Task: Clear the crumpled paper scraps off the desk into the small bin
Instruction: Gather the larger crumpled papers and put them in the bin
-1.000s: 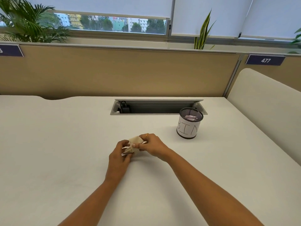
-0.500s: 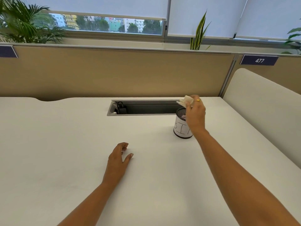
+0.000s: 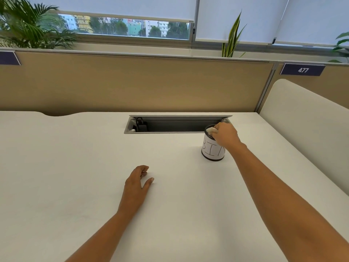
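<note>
The small bin (image 3: 209, 151), a black mesh cup wrapped in white paper with "BIN" written on it, stands on the white desk (image 3: 75, 167) right of centre. My right hand (image 3: 225, 135) is at the bin's mouth, fingers pointing down and pinching a crumpled paper scrap (image 3: 211, 130) at the rim. The hand hides most of the opening. My left hand (image 3: 137, 183) rests on the desk nearer to me, fingers loosely curled and holding nothing.
An open cable tray (image 3: 170, 124) with a black plug (image 3: 140, 124) is set into the desk behind the bin. A tan partition (image 3: 132, 82) runs along the back and a cream side panel (image 3: 302, 125) stands at the right.
My right hand carried the paper scrap from the desk centre to above the bin, then lowered it to the rim. My left hand let go and stayed on the desk.
</note>
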